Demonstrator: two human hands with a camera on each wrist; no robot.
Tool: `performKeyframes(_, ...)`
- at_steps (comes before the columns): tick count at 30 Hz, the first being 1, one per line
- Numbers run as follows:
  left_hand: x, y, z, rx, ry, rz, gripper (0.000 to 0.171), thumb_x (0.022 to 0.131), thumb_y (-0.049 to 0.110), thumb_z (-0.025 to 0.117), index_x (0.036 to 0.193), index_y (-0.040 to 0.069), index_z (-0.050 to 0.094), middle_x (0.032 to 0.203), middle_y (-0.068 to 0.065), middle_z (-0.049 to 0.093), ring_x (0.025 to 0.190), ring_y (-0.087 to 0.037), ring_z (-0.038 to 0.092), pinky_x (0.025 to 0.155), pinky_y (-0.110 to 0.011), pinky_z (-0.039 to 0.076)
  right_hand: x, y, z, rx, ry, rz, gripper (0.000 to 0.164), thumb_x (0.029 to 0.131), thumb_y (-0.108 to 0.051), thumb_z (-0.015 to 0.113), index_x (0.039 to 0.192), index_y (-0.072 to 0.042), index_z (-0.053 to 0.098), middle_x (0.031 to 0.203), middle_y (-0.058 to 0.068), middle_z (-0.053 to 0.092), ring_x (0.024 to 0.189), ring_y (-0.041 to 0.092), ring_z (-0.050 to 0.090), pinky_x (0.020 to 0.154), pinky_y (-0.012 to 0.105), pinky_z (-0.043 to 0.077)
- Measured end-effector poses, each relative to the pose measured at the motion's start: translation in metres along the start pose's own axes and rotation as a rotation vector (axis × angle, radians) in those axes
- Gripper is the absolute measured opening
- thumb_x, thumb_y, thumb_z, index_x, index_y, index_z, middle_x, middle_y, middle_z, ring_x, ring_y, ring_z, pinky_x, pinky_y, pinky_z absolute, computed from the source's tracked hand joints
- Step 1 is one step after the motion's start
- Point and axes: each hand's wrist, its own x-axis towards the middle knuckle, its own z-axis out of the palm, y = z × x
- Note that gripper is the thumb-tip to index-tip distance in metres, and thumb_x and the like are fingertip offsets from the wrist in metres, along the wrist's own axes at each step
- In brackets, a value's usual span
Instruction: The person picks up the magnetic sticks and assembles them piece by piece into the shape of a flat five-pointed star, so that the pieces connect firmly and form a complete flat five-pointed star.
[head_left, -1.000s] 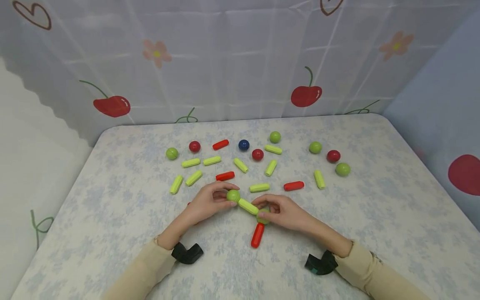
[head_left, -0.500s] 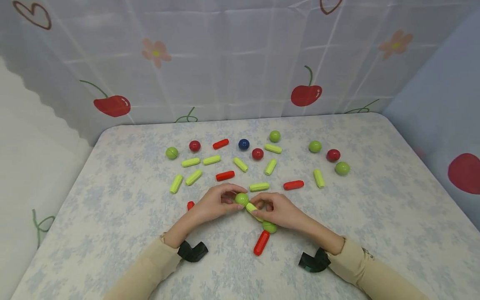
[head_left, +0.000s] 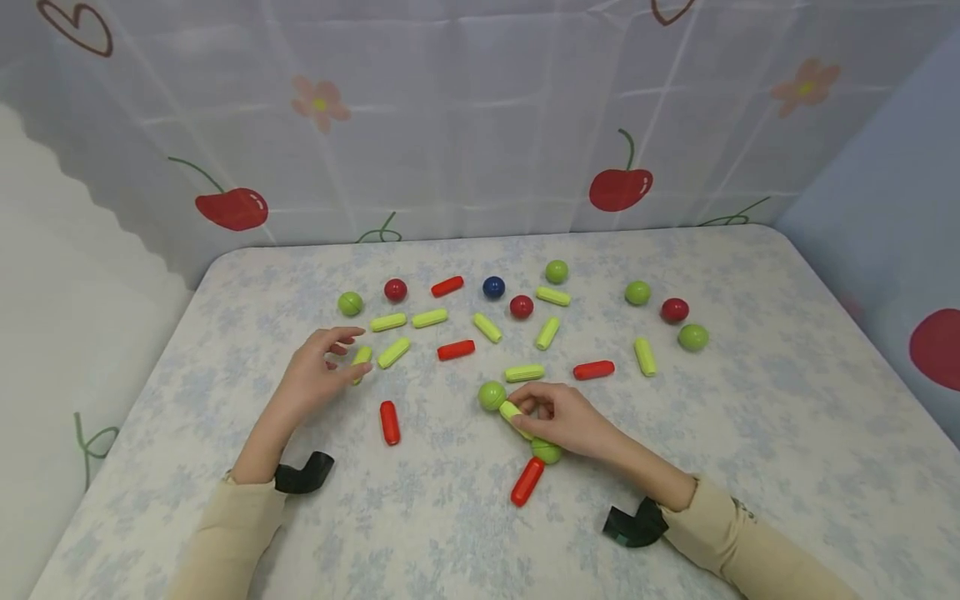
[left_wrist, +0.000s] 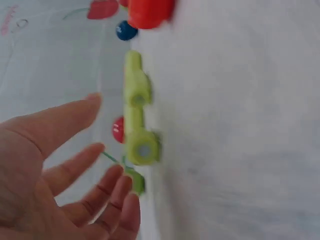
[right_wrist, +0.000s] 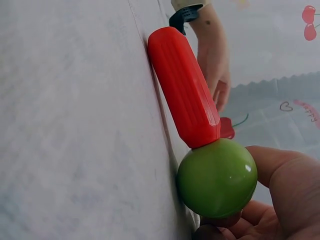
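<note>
A cherry-print curtain (head_left: pixel 465 125) hangs behind the flowered tabletop (head_left: pixel 435 533). My left hand (head_left: pixel 315 373) has fingers and thumb spread about a loose yellow-green rod (head_left: pixel 362 357) toward the left edge; its long axis runs near edge to far, leaning slightly right, and the left hand is much the nearer. My right hand (head_left: pixel 570 421) pinches a linked yellow-green rod (head_left: pixel 507 409) between two green balls (head_left: pixel 492 396), a red rod (head_left: pixel 528 482) slanting toward the near edge. Only my left wrist view shows a pale round end on the foremost rod (left_wrist: pixel 145 156); I can't tell whether the left fingers touch theirs
</note>
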Motion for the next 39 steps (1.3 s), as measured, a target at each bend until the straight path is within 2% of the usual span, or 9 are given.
performKeyframes(3,0.001,-0.010,0.001,0.110,-0.026,-0.036,0.049,0.084,0.015,0.071,0.127,0.000,0.053,0.106,-0.019,0.054,0.094,-0.033,0.052,0.078,-0.046,0.044,0.000,0.000,0.000,0.009,0.005,0.005,0.019,0.086,-0.015,0.069,0.104,-0.008,0.067,0.079,-0.004,0.060,0.053,0.012,0.042,0.050,0.022,0.033)
performKeyframes(8,-0.001,-0.013,-0.001,0.199,-0.009,-0.068,0.031,0.084,0.013,0.071,0.111,-0.001,0.064,0.086,-0.010,0.058,0.075,-0.024,0.051,0.066,-0.037,0.041,0.000,0.000,0.000,0.030,0.007,0.014,0.019,0.086,-0.014,0.068,0.104,-0.007,0.067,0.079,-0.003,0.061,0.054,0.012,0.042,0.050,0.022,0.033)
performKeyframes(12,-0.005,-0.008,-0.012,0.205,-0.021,-0.092,0.027,0.085,0.014,0.070,0.108,-0.001,0.066,0.091,-0.012,0.061,0.080,-0.026,0.054,0.069,-0.039,0.043,0.001,0.000,0.001,0.051,0.009,0.017,0.019,0.086,-0.013,0.068,0.104,-0.006,0.067,0.080,-0.003,0.061,0.054,0.012,0.043,0.050,0.022,0.034)
performKeyframes(16,-0.008,0.006,-0.017,0.152,-0.017,-0.039,0.027,0.085,0.011,0.070,0.109,-0.002,0.066,0.098,-0.015,0.062,0.087,-0.029,0.056,0.074,-0.043,0.046,0.001,0.001,0.000,0.079,0.006,0.024,0.019,0.087,-0.013,0.068,0.104,-0.005,0.066,0.080,-0.002,0.061,0.055,0.013,0.044,0.050,0.021,0.035)
performKeyframes(19,-0.007,0.022,-0.005,0.072,-0.052,0.056,0.025,0.083,0.007,0.071,0.106,-0.002,0.068,0.098,-0.012,0.064,0.086,-0.026,0.058,0.076,-0.042,0.048,0.001,0.000,-0.002,0.103,0.010,0.037,0.021,0.087,-0.013,0.068,0.105,-0.003,0.066,0.081,0.000,0.061,0.056,0.013,0.045,0.051,0.021,0.036)
performKeyframes(23,-0.003,0.043,0.024,0.006,-0.169,0.158,0.022,0.082,0.008,0.072,0.104,0.003,0.070,0.094,-0.004,0.064,0.084,-0.019,0.058,0.075,-0.037,0.048,0.001,0.001,-0.003,0.139,0.022,0.059,0.023,0.087,-0.013,0.067,0.107,0.000,0.065,0.082,0.002,0.061,0.058,0.013,0.045,0.053,0.022,0.036)
performKeyframes(27,0.000,0.057,0.049,-0.008,-0.238,0.215,0.021,0.082,0.009,0.073,0.103,0.006,0.071,0.092,0.001,0.064,0.082,-0.014,0.057,0.074,-0.033,0.047,0.001,0.004,-0.002,0.161,0.026,0.089,0.025,0.088,-0.011,0.067,0.109,0.002,0.063,0.083,0.002,0.061,0.060,0.013,0.045,0.053,0.021,0.036)
performKeyframes(33,-0.001,0.062,0.067,-0.037,-0.254,0.284,0.020,0.082,0.007,0.072,0.102,0.006,0.071,0.090,0.001,0.063,0.079,-0.012,0.056,0.072,-0.031,0.047,0.001,0.004,0.001,0.206,0.032,0.099,0.027,0.089,-0.008,0.065,0.112,0.005,0.061,0.086,0.003,0.061,0.062,0.014,0.048,0.054,0.021,0.038)
performKeyframes(39,-0.003,0.065,0.073,-0.074,-0.226,0.280,0.019,0.082,0.008,0.073,0.101,0.009,0.072,0.088,0.003,0.062,0.077,-0.010,0.054,0.071,-0.029,0.047,0.002,0.001,-0.001,0.198,0.018,0.081,0.026,0.088,-0.010,0.065,0.110,0.004,0.062,0.086,0.004,0.062,0.062,0.013,0.049,0.055,0.022,0.040)
